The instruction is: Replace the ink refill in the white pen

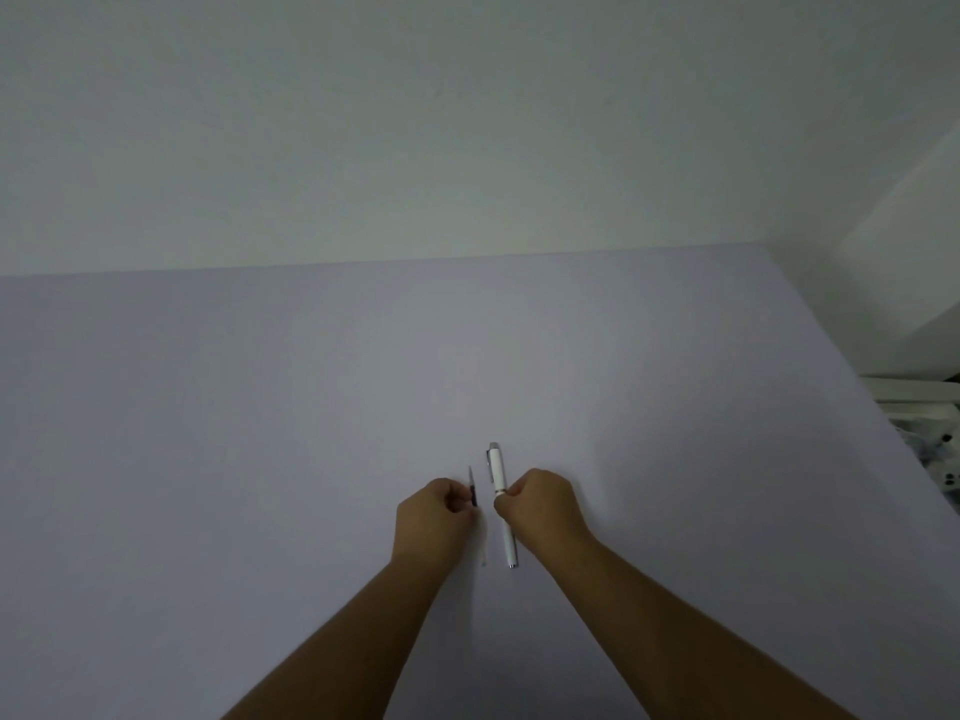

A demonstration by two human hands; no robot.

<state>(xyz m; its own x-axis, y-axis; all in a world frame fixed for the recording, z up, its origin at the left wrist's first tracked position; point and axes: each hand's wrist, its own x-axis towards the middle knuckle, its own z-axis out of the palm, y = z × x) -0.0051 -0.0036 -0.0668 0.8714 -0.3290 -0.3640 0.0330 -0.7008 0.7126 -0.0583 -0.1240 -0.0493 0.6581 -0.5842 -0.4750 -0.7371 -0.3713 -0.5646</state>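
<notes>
From my remote station, I read the fingers of the left hand as curled and pinched on a thin dark ink refill with a fine pointed tip. The tip of that refill points toward the top of the frame, and its lower length is hidden behind the hand; a faint pale line runs on below the hand, but I cannot tell whether it belongs to the refill.

The fingers of the right hand are curled and clenched around a slim white pen with a silver clip, silver middle ring and silver tip, gripping it at the middle ring. The pen lies roughly vertical in the frame, just right of centre in the lower half, clip end toward the top and writing tip toward the bottom. The refill sits just to the left of the pen, nearly parallel to it and not touching it.

Both bare forearms enter from the bottom edge of the frame. Beneath them is a plain pale lavender worktop. I cannot tell whether the pen rests on it or is lifted slightly. A plain off-white wall fills the upper frame. White objects show at the right edge, too blurred to identify.
</notes>
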